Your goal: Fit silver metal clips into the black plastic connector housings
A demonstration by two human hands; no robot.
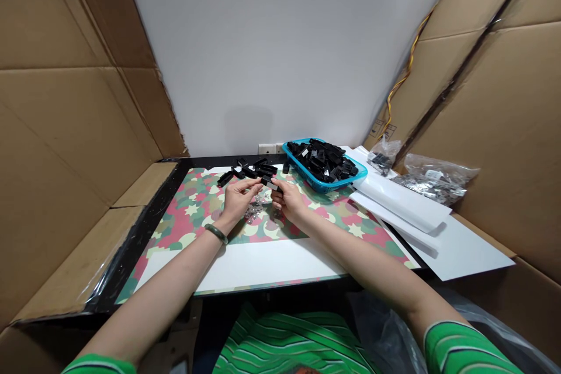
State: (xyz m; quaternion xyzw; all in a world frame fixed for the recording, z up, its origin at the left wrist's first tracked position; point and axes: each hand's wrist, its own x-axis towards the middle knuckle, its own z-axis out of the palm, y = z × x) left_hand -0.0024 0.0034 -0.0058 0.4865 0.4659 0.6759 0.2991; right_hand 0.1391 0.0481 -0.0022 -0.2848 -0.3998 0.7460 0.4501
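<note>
Over the middle of the table, my right hand (289, 198) is closed around one end of a small black plastic piece (269, 183) with a pale, light-coloured face. The fingers of my left hand (239, 197) are pinched together at its other end; whether a tiny part is between them is too small to see. Just below the hands lies a scatter of small, shiny, clear or metallic bits (254, 209). Beyond the left hand is a loose group of similar black plastic pieces (248, 170).
A blue plastic basket (322, 187) heaped with black pieces stands at the back right. Rolled white sheets (401, 201) and clear bags of parts (433, 178) lie right of it. Cardboard walls (65, 117) flank the table, which has a camouflage-patterned cover (175, 216).
</note>
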